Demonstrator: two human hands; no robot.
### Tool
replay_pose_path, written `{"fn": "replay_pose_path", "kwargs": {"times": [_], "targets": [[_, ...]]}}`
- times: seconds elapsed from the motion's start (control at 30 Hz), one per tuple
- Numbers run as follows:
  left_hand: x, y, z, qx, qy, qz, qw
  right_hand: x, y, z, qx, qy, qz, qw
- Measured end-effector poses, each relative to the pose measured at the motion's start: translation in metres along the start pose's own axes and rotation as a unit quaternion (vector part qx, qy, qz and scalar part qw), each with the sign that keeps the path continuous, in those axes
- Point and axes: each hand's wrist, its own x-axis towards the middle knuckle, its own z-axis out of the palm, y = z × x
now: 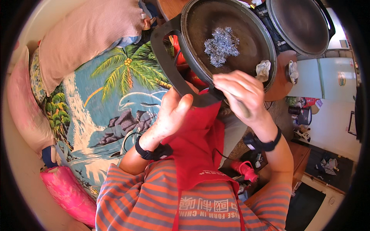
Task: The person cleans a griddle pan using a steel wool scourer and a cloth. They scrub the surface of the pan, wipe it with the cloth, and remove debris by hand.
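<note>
A round electric pan with a dark, stained cooking surface tilts toward me at the top of the view. My left hand is closed at the pan's wide black handle, its thumb on the near side and its fingers mostly hidden behind. My right hand lies at the near rim, fingers pressed together and pointing left. An olive-brown patch shows by its palm; what it holds, if anything, I cannot make out. A tangled clump of silvery steel wool rests in the pan, and crumpled white tissue sits near its right rim.
The pan's hinged second half stands open at upper right. A small bowl with white tissue is on the brown table. Left lies a bed with a palm-tree blanket and pillows. A red apron covers my lap.
</note>
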Motion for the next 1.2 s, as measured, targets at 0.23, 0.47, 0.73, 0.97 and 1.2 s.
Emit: {"fn": "replay_pose_path", "kwargs": {"times": [0.23, 0.47, 0.73, 0.97, 1.2], "targets": [[0.003, -0.012, -0.007, -0.002, -0.034, 0.009, 0.999, -0.011, -0.001, -0.005, -0.032, 0.003, -0.009, 0.999], [0.002, -0.011, -0.005, -0.009, -0.017, 0.015, 1.0, -0.004, 0.001, 0.001, -0.051, 0.007, -0.031, 0.998], [-0.003, -0.013, -0.004, -0.005, 0.001, 0.017, 1.0, -0.059, 0.0, -0.038, -0.006, 0.037, 0.117, 0.992], [0.003, -0.005, -0.006, -0.03, -0.008, -0.012, 0.999, -0.01, 0.008, 0.005, 0.019, 0.059, 0.0, 0.998], [-0.001, -0.012, -0.003, -0.073, 0.002, 0.011, 0.997, -0.093, 0.009, -0.07, -0.027, 0.095, 0.225, 0.969]]}}
